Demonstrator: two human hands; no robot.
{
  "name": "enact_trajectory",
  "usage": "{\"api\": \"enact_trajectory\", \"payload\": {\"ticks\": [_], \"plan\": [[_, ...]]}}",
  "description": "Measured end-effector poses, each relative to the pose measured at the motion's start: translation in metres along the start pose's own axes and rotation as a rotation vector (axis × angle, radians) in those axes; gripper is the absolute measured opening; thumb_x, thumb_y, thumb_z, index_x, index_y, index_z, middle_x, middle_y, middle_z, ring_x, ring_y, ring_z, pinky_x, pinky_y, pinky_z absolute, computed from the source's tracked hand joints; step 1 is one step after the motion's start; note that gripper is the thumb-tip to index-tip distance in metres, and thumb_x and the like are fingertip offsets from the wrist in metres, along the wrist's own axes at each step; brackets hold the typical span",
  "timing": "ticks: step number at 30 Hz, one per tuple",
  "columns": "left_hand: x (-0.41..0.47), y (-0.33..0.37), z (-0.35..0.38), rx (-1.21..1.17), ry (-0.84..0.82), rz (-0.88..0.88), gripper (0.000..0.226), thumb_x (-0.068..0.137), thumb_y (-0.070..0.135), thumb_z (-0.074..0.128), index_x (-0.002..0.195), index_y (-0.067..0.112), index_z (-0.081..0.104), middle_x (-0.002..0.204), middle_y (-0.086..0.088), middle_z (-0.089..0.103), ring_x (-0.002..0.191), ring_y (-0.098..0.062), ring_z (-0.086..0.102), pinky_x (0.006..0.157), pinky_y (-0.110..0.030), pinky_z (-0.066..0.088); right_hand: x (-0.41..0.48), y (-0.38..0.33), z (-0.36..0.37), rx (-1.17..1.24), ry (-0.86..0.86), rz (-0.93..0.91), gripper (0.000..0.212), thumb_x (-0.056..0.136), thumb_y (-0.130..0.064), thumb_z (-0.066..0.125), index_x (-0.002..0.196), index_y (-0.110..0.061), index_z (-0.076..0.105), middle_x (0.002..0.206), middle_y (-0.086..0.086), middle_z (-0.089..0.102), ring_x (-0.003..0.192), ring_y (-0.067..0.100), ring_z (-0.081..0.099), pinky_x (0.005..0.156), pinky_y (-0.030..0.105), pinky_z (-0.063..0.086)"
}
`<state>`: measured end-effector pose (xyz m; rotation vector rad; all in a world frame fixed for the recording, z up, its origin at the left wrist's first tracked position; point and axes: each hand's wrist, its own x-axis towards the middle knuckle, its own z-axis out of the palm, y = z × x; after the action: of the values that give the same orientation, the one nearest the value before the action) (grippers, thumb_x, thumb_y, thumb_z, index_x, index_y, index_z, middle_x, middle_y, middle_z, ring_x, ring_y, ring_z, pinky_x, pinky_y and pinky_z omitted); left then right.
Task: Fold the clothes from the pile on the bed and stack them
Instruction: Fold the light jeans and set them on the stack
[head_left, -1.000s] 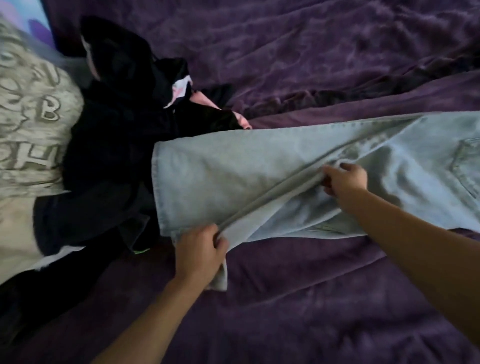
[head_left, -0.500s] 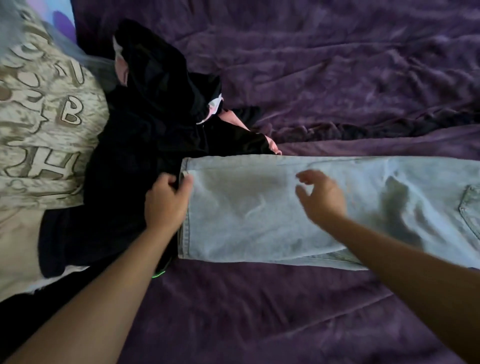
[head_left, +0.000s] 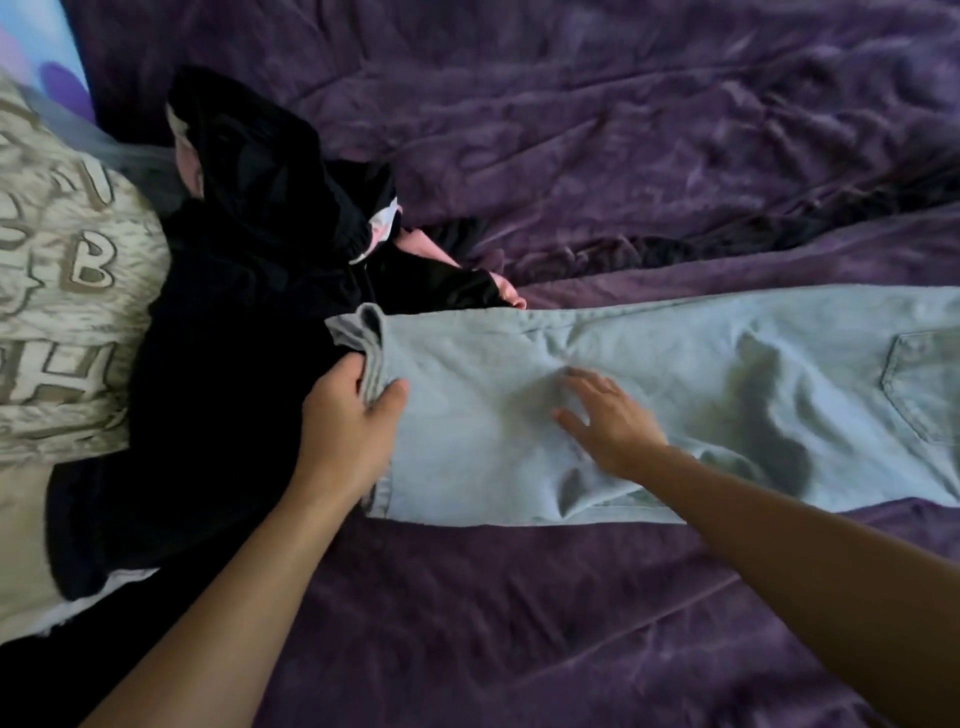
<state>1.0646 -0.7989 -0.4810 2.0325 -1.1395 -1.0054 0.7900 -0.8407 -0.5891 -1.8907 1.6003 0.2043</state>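
Note:
Light blue jeans (head_left: 675, 395) lie lengthwise across the purple bed, legs laid one over the other, a back pocket showing at the far right. My left hand (head_left: 348, 415) grips the hem at the jeans' left end, thumb on top, and the hem's corner is lifted and curled. My right hand (head_left: 608, 415) lies flat on the leg fabric with fingers spread, pressing it down. The pile of dark clothes (head_left: 234, 332) sits just left of the hem, black garments with a bit of pink and white showing.
A beige cloth with printed letters (head_left: 62, 312) lies at the left edge, partly under the black pile. The purple blanket (head_left: 571, 130) is rumpled, with a dark fold running across behind the jeans.
My left hand went from the near edge of the upper leg to the hem and now grips it, lifting its corner. My right hand let go of the fabric and now presses flat on it.

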Motion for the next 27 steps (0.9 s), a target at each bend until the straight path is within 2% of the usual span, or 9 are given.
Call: {"api": "enact_trajectory", "payload": {"ticks": [3, 8, 10, 12, 14, 17, 22, 25, 27], "plan": [[-0.016, 0.077, 0.031, 0.122, -0.101, 0.215, 0.01, 0.082, 0.022, 0.066, 0.085, 0.018, 0.057, 0.075, 0.009, 0.064, 0.068, -0.004, 0.056, 0.064, -0.021, 0.038, -0.015, 0.043, -0.039, 0.288, 0.256, 0.205, 0.037, 0.094, -0.041, 0.053, 0.126, -0.024, 0.057, 0.12, 0.001, 0.066, 0.109, 0.023, 0.063, 0.088, 0.036, 0.048], [-0.042, 0.155, 0.162, 0.286, -0.279, 0.247, 0.024, 0.082, 0.022, 0.061, 0.102, 0.014, 0.051, 0.097, -0.012, 0.066, 0.094, -0.036, 0.06, 0.075, -0.039, 0.045, -0.051, 0.147, -0.085, 0.433, 0.445, 0.432, 0.024, 0.093, -0.033, 0.055, 0.109, -0.019, 0.066, 0.095, 0.009, 0.072, 0.09, 0.03, 0.068, 0.079, 0.038, 0.051], [-0.05, 0.166, 0.225, 0.324, -0.337, 0.207, 0.029, 0.085, 0.025, 0.058, 0.109, 0.013, 0.048, 0.102, -0.016, 0.065, 0.097, -0.04, 0.059, 0.077, -0.041, 0.044, -0.064, 0.188, -0.094, 0.492, 0.462, 0.475, 0.021, 0.092, -0.033, 0.055, 0.104, -0.02, 0.067, 0.089, 0.006, 0.072, 0.083, 0.027, 0.069, 0.079, 0.04, 0.054], [-0.06, 0.161, 0.281, 0.363, -0.493, 0.11, 0.045, 0.09, 0.035, 0.055, 0.127, 0.012, 0.042, 0.119, -0.017, 0.06, 0.11, -0.039, 0.055, 0.086, -0.042, 0.044, -0.078, 0.229, -0.097, 0.526, 0.439, 0.505, 0.017, 0.092, -0.031, 0.057, 0.098, -0.02, 0.068, 0.087, 0.006, 0.073, 0.08, 0.025, 0.07, 0.079, 0.047, 0.056], [-0.076, 0.141, 0.325, 0.485, -0.667, 0.006, 0.058, 0.093, 0.044, 0.049, 0.138, 0.011, 0.035, 0.133, -0.016, 0.048, 0.122, -0.036, 0.047, 0.098, -0.042, 0.041, -0.092, 0.268, -0.095, 0.572, 0.384, 0.536, 0.013, 0.091, -0.028, 0.058, 0.09, -0.02, 0.069, 0.079, 0.003, 0.073, 0.074, 0.02, 0.071, 0.073, 0.043, 0.058], [-0.106, 0.109, 0.362, 0.87, -0.703, 0.133, 0.05, 0.095, 0.044, 0.044, 0.129, 0.007, 0.046, 0.136, -0.016, 0.039, 0.126, -0.033, 0.036, 0.101, -0.045, 0.038, -0.114, 0.316, -0.096, 0.593, 0.308, 0.57, 0.014, 0.089, -0.027, 0.062, 0.087, -0.017, 0.072, 0.066, -0.004, 0.071, 0.064, 0.013, 0.069, 0.065, 0.033, 0.056], [-0.126, 0.105, 0.394, 0.991, -0.539, 0.227, 0.05, 0.098, 0.042, 0.034, 0.138, 0.012, 0.036, 0.146, -0.02, 0.028, 0.133, -0.035, 0.03, 0.104, -0.046, 0.034, -0.134, 0.392, -0.143, 0.375, 0.498, 0.601, 0.019, 0.086, -0.029, 0.065, 0.097, -0.015, 0.071, 0.096, 0.012, 0.07, 0.095, 0.031, 0.063, 0.08, 0.034, 0.046], [-0.135, 0.102, 0.415, 1.012, -0.532, 0.189, 0.065, 0.097, 0.054, 0.022, 0.152, 0.02, 0.011, 0.156, -0.016, 0.015, 0.142, -0.039, 0.012, 0.112, -0.05, 0.023, -0.134, 0.443, -0.185, 0.221, 0.663, 0.65, 0.042, 0.083, -0.035, 0.065, 0.121, -0.018, 0.06, 0.126, 0.013, 0.055, 0.119, 0.034, 0.045, 0.098, 0.043, 0.037], [-0.144, 0.088, 0.426, 1.143, -0.531, 0.235, 0.073, 0.095, 0.06, 0.017, 0.153, 0.019, 0.0, 0.158, -0.019, 0.007, 0.143, -0.046, -0.002, 0.115, -0.055, 0.013, -0.13, 0.479, -0.206, 0.21, 0.628, 0.76, 0.063, 0.08, -0.047, 0.066, 0.133, -0.019, 0.048, 0.137, 0.012, 0.047, 0.128, 0.033, 0.04, 0.103, 0.046, 0.033]]}}
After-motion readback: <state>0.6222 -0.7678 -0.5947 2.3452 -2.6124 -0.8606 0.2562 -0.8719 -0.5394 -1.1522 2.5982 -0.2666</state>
